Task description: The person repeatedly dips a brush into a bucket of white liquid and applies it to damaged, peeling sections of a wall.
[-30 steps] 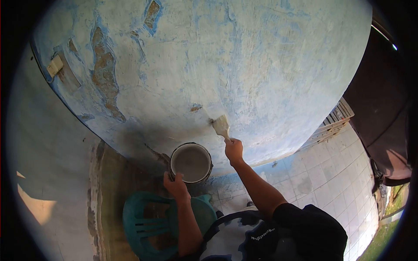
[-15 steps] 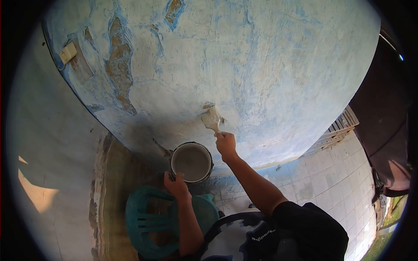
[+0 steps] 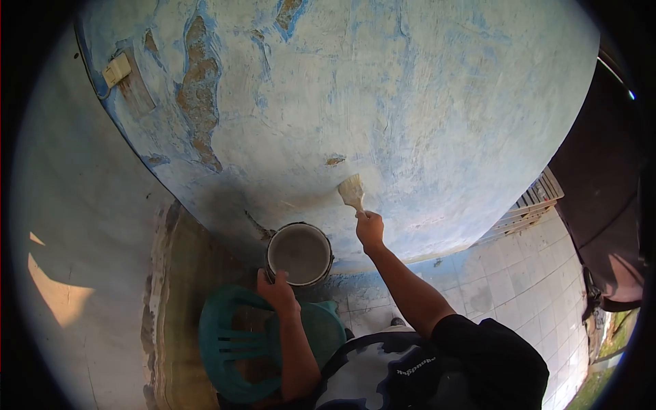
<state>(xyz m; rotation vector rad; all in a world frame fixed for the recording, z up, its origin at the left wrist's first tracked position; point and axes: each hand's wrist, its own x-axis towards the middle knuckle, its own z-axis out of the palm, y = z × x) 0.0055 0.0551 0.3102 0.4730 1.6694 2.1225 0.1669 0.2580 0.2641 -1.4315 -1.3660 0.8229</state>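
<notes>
Right hand [image 3: 370, 231] closed round the handle of a wide, flat, pale-bristled brush [image 3: 352, 193], bristles up against the worn, pale blue-white painted wall [image 3: 437, 102]. Grip is low on the handle, likely so the whole bristle width can lie on the surface and the fingers keep off it. Whether the bristles press or just graze — can't tell.

Left hand [image 3: 278, 292] gripping the near left edge of a round, dark-rimmed bucket with pale inner walls [image 3: 299, 253]. Bucket is left of the brush and nearer the person, mouth facing up toward the camera, greyish contents inside; probably held close to the wall so the brush has a short trip to it and drips fall near. Holding by the edge leaves the opening free for the brush. What bears the bucket's weight underneath is hidden.

Green plastic chair with a slatted back [image 3: 232, 345] stands near left, below the left forearm; too little shows to say if it helps carry anything. Small brown bare patch [image 3: 335, 160] just beyond the brush, slightly left; long, jagged brown patch [image 3: 199, 89] farther left. Brush sits within easy reach of the small one, arm partly stretched.
</notes>
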